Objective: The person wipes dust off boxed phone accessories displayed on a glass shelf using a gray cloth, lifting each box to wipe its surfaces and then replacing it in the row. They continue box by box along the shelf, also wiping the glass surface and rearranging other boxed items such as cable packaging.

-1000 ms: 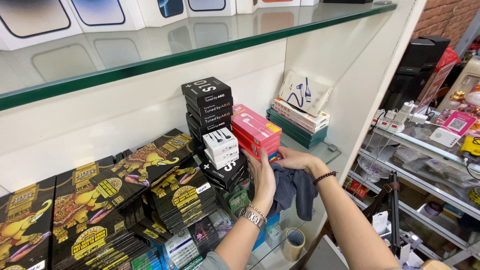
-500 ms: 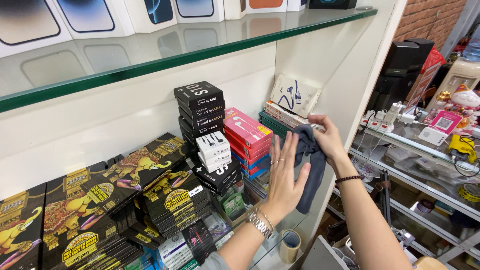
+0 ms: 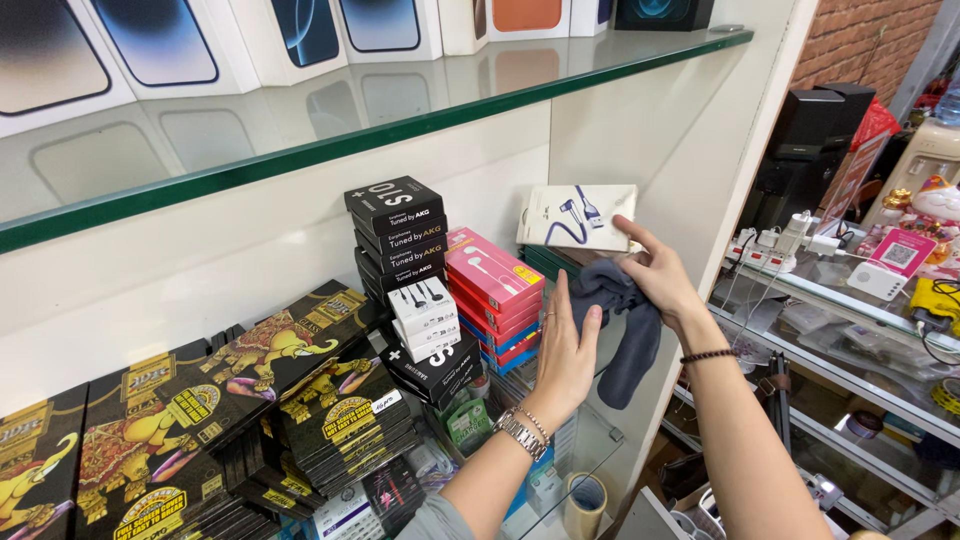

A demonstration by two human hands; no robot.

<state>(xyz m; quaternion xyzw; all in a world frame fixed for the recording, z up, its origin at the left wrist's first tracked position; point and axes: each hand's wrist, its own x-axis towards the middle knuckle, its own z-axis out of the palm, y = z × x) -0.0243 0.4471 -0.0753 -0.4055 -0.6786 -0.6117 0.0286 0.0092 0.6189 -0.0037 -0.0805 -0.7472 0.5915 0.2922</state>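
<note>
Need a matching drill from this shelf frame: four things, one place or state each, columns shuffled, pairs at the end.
1. grey cloth
2. pink boxes
3. white cable box
4. tape roll

a. low on the glass shelf
b. stacked beside the black boxes
c. held in the right hand
d. tilted, touched by the right fingertips

Pairs: 1-c, 2-b, 3-d, 4-a

A dark blue-grey cloth [image 3: 622, 330] is hanging limp and crumpled from the right hand [image 3: 655, 275], drooping just right of the stack of pink boxes [image 3: 495, 295]. A white cable box [image 3: 575, 217] is tilting above the cloth, fingertips touching its lower right corner.
</note>
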